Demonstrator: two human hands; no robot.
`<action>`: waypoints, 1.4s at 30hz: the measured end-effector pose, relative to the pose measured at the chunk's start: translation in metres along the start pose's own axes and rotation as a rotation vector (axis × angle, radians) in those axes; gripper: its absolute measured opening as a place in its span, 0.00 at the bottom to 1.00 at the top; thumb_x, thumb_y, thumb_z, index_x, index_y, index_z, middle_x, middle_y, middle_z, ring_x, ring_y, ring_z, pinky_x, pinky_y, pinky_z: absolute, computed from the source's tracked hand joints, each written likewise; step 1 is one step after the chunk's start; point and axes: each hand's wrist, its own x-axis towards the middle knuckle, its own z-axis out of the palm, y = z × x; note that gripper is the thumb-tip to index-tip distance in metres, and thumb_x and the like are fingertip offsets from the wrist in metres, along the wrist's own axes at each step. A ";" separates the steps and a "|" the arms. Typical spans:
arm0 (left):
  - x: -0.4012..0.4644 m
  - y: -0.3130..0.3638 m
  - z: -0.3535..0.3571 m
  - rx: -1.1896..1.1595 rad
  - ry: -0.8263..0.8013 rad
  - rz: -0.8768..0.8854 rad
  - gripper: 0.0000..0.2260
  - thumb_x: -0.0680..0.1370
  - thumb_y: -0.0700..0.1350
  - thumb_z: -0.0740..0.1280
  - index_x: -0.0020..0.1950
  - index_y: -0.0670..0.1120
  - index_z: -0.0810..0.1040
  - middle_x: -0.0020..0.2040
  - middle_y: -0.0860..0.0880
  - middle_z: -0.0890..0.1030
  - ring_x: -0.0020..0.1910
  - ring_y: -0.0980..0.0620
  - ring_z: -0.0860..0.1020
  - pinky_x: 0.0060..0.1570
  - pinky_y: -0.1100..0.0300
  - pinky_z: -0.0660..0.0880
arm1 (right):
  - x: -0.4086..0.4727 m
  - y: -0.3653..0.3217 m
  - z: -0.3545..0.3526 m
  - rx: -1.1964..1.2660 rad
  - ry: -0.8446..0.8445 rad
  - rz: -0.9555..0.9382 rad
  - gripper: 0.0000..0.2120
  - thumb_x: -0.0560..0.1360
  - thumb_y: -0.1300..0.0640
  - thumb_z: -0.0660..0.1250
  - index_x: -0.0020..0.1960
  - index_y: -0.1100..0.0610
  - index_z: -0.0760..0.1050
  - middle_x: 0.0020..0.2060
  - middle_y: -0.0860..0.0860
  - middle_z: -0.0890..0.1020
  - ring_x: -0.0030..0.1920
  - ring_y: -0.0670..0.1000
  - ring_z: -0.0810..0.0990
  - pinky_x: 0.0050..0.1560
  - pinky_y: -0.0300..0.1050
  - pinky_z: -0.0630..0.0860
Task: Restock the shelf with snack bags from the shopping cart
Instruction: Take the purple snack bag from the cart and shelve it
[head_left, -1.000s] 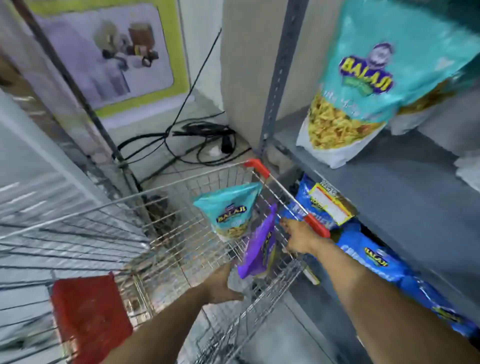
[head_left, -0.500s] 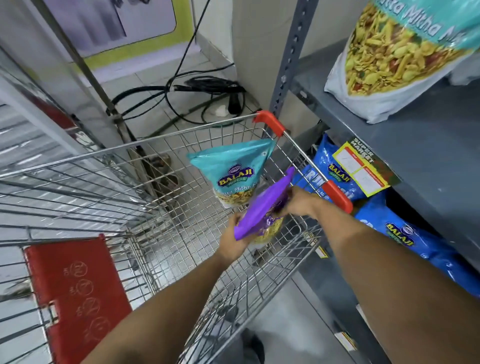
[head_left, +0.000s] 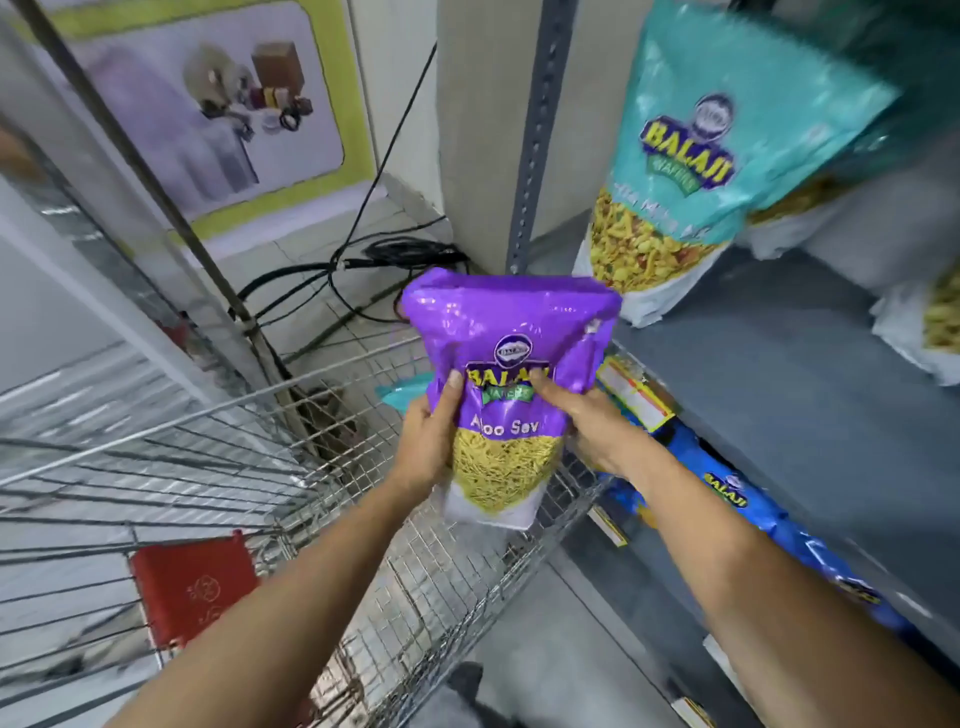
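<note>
I hold a purple Aloo Sev snack bag (head_left: 511, 343) upright above the wire shopping cart (head_left: 218, 467), its front facing me. My left hand (head_left: 428, 441) grips its left side and my right hand (head_left: 592, 426) grips its right side, thumbs on the front. Behind it only a teal corner of another snack bag (head_left: 397, 396) in the cart shows. The grey shelf (head_left: 769, 395) lies to the right, where a teal snack bag (head_left: 706, 161) stands upright at its near left corner.
Blue snack bags (head_left: 727, 493) fill the lower shelf under the grey board. A perforated shelf upright (head_left: 537, 130) rises behind the purple bag. Black cables (head_left: 363, 260) lie on the floor. The cart's red child-seat flap (head_left: 195, 587) is at lower left. More bags (head_left: 930, 322) stand far right.
The purple bag has been lifted out of the cart and turned face-on, both hands now gripping its sides. The view has tilted up toward the shelf.
</note>
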 end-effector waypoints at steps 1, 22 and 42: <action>-0.005 0.021 0.008 0.049 -0.020 0.004 0.24 0.70 0.67 0.64 0.44 0.46 0.84 0.39 0.50 0.87 0.40 0.53 0.85 0.46 0.57 0.81 | -0.015 -0.014 -0.001 0.049 0.037 -0.017 0.42 0.44 0.35 0.81 0.55 0.52 0.80 0.48 0.48 0.88 0.50 0.52 0.86 0.58 0.53 0.80; -0.139 0.089 0.389 0.127 -0.663 0.112 0.33 0.66 0.70 0.64 0.45 0.40 0.84 0.44 0.41 0.87 0.47 0.46 0.85 0.53 0.45 0.80 | -0.316 -0.102 -0.260 0.182 0.976 -0.416 0.23 0.71 0.42 0.71 0.57 0.58 0.81 0.53 0.54 0.86 0.54 0.53 0.85 0.57 0.51 0.80; -0.156 0.004 0.513 0.189 -0.854 0.276 0.22 0.68 0.59 0.71 0.56 0.48 0.77 0.49 0.46 0.85 0.45 0.55 0.82 0.52 0.56 0.79 | -0.367 -0.046 -0.366 -0.138 1.375 -0.501 0.20 0.71 0.60 0.74 0.60 0.61 0.74 0.56 0.56 0.82 0.46 0.37 0.82 0.49 0.33 0.77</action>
